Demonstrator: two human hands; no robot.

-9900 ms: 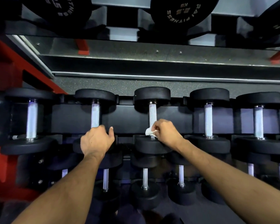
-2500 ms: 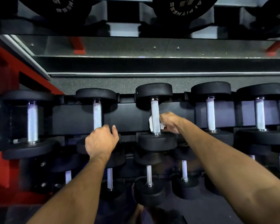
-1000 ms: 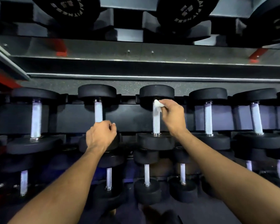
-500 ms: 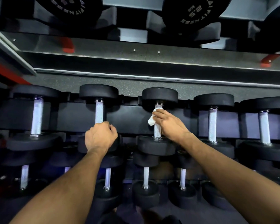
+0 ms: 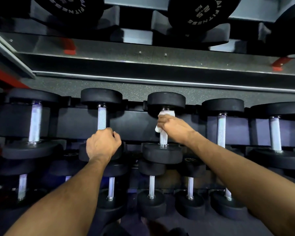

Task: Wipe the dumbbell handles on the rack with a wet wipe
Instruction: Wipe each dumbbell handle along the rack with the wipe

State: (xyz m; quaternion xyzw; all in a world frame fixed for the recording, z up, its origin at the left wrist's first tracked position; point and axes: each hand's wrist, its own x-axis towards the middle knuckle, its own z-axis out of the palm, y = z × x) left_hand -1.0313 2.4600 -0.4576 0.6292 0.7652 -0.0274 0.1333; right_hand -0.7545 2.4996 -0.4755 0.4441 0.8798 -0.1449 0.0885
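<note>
- On upper row of black dumbbell rack point(image 5: 134, 123): right hand point(image 5: 174, 128) curled round white wet wipe point(image 5: 166, 114), wrapped on knurled steel handle point(image 5: 163, 138) of third black round-headed dumbbell point(image 5: 163, 153), near its far head.
- Left hand point(image 5: 101, 144) grips lower end of neighbouring dumbbell's steel handle point(image 5: 102, 118), fingers closed.

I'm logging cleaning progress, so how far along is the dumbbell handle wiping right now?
Nothing shows as finished. In hand: the right hand grips the wet wipe around the third handle, while the left hand holds the second handle. The lower row handles look untouched.
</note>
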